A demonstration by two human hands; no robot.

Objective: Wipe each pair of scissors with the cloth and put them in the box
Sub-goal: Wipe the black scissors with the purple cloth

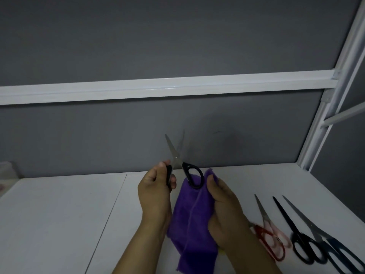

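Over the white table (59, 214), the left hand (156, 190) curls round one handle of the black-handled scissors (177, 161), blades splayed and pointing up and far, while the right hand (223, 210), just right, clutches the purple cloth (189, 224) below them.

White table (59, 214) — grey wall (158, 36)

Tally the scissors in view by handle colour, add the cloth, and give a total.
Black-handled scissors: 2 (held pair in the left hand, lying pair on the table)
Red-handled scissors: 1
Dark blue-handled scissors: 1
Purple cloth, in the right hand: 1
Total: 5 (4 scissors, 1 cloth)
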